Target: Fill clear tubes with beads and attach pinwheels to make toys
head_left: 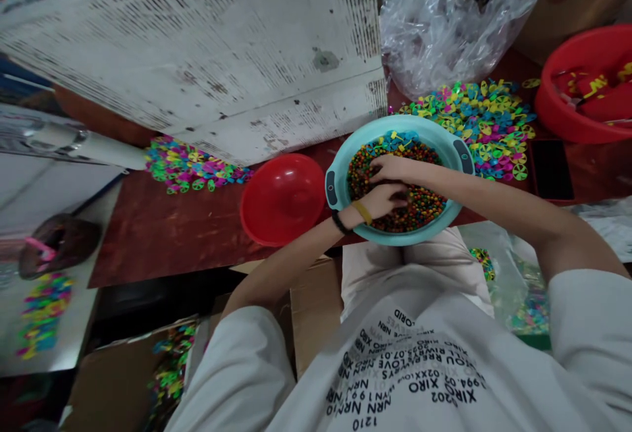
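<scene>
Both hands work inside a teal plastic basin (pixel 395 126) with grey grips on its rim, which stands at the front edge of a scuffed reddish-brown table (pixel 168 234), right over the person's lap. The right hand (pixel 390 170) reaches across from the far side and lies over the left hand (pixel 378 201), fingers curled down into the small multicoloured beads (pixel 419 211). Neither hand is spread flat, but whether any fingers pinch something among the beads cannot be told (they are buried too deep). A yellow band (pixel 362 212) and a black bracelet (pixel 340 222) circle the left wrist. The room around the basin is tight: a red plastic bowl (pixel 282 198) sits just beside its left rim, and a heap of bright plastic pinwheels (pixel 474 122) presses up to its far rim. A second pinwheel heap (pixel 192 165) lies further left, with a stretch of brown wood between it and the bowl. A large printed sheet (pixel 197 56) leans over the table's far side, a clear plastic bag (pixel 434 24) is bunched behind the right heap, and a red tub (pixel 587 83) sits at the top right corner.
</scene>
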